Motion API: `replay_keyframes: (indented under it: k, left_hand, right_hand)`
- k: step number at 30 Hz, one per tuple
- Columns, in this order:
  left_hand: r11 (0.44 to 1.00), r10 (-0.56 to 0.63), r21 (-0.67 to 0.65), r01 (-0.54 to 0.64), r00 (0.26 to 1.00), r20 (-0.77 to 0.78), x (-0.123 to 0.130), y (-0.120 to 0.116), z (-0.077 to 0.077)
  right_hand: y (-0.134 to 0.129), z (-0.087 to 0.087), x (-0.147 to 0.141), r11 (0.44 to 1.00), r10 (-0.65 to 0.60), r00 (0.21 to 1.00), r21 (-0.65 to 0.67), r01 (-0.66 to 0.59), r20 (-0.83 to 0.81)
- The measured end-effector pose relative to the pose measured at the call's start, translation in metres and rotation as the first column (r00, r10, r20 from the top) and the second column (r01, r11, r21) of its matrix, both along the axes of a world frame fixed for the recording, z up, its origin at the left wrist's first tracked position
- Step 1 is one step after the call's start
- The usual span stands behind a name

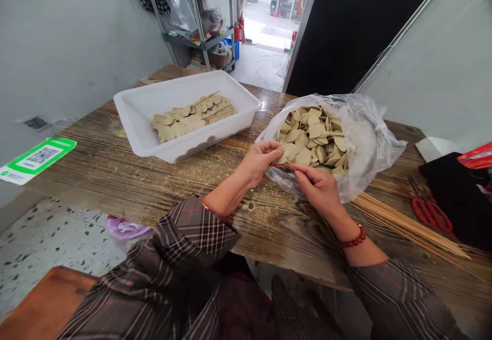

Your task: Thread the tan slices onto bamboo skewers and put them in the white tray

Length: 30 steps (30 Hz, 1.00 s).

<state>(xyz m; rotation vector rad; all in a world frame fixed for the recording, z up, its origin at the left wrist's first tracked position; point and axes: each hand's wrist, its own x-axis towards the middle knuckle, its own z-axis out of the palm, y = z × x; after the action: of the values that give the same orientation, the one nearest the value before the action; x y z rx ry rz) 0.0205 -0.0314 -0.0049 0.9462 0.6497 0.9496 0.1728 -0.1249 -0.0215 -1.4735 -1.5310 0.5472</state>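
Observation:
At the near edge of a clear plastic bag (365,130), my left hand (253,165) is closed on a thin beige slice (288,152), pinched between thumb and fingers. Close beside it, my right hand (320,189) grips a thin wooden skewer (291,165), its tip end by the slice. Whether the skewer has pierced the slice I cannot tell. The open bag is full of loose beige slices (317,130). To the left stands a white plastic tub (140,107) holding skewered slices (179,121), with several stick ends pointing right.
A bundle of bare skewers (415,227) lies right of the bag, near red-handled scissors (430,211) and a black item (457,191). A green QR card (40,156) is at the left wall. Beyond the wooden table (215,191) stands a grey shelf cart (192,35).

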Motion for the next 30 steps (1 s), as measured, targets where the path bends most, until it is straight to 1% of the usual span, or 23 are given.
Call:
replay_keyframes:
  k: [5,8,14,16,18,21,24,27,30]
  left_hand:
    - [0.988,0.053,0.151,-0.037,0.993,-0.103,-0.0004,-0.0026,0.0048]
    - [0.977,0.074,0.21,-0.041,0.986,-0.15,0.0001,-0.0035,0.0047]
    - [0.961,0.025,0.274,0.031,0.98,-0.197,0.0014,-0.0015,-0.0022]
    - [0.963,-0.007,0.264,0.061,0.98,-0.2,0.0012,-0.0011,-0.0028]
    - [0.972,-0.04,0.222,0.079,0.984,-0.175,0.0003,-0.0011,-0.0017]
    - [0.993,-0.062,0.096,0.069,0.995,-0.076,-0.0015,-0.001,0.0015]
    - [0.995,-0.093,-0.021,0.093,0.996,-0.003,-0.0022,-0.0007,0.0023]
    - [0.989,-0.145,-0.022,0.144,0.989,-0.016,-0.001,-0.0009,-0.0009]
    - [0.99,-0.142,0.015,0.143,0.988,-0.061,-0.0004,-0.0001,-0.0037]
  right_hand:
    - [0.0007,0.0023,-0.0012,0.999,-0.021,1.0,-0.031,0.02,-0.023]
    - [0.0013,0.0027,-0.0019,0.999,-0.023,0.999,-0.046,0.021,-0.042]
    - [0.0026,-0.0013,-0.0005,0.998,-0.026,0.999,-0.058,0.023,-0.046]
    - [0.0029,-0.0025,0.0,0.998,-0.024,0.998,-0.063,0.021,-0.053]
    - [0.003,-0.0031,0.0001,0.998,-0.026,0.997,-0.063,0.022,-0.068]
    - [0.0027,-0.0027,-0.0005,0.998,-0.032,0.995,-0.053,0.026,-0.1]
    - [0.002,-0.0015,-0.0019,0.999,-0.027,0.991,-0.048,0.021,-0.131]
    - [0.0017,-0.0008,-0.0031,0.999,-0.008,0.991,-0.046,0.002,-0.133]
    - [0.0018,-0.0007,-0.0036,0.999,0.005,0.994,-0.044,-0.01,-0.113]
